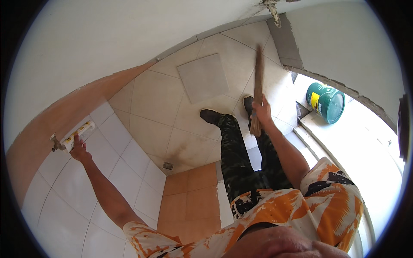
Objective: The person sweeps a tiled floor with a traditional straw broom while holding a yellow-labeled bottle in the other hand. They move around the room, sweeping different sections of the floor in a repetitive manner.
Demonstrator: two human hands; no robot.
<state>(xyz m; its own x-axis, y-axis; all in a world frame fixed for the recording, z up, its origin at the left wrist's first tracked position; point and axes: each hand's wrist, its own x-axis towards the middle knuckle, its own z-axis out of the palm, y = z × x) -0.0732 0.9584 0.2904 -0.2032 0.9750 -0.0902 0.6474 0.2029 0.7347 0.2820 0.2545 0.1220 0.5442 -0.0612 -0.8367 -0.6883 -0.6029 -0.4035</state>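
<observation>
On the left, my left hand [79, 149] reaches to the tiled wall with its fingers closed against a white cylindrical tube [87, 127] with yellow markings. The tube's lower end sits right beside a metal tap [56, 143] that sticks out of the wall; whether the two touch, I cannot tell. My right hand [261, 110] grips a long, narrow brown wooden strip [259, 73] near its lower end. The strip points away from me over the tiled floor, in front of my right leg.
A loose square tile [204, 77] lies on the tiled floor [157, 96] ahead of my shoes. At the right, a green bucket [331, 103] stands in a bright doorway beyond a raised sill [316, 135]. A small floor drain [167, 166] lies near the left wall's corner.
</observation>
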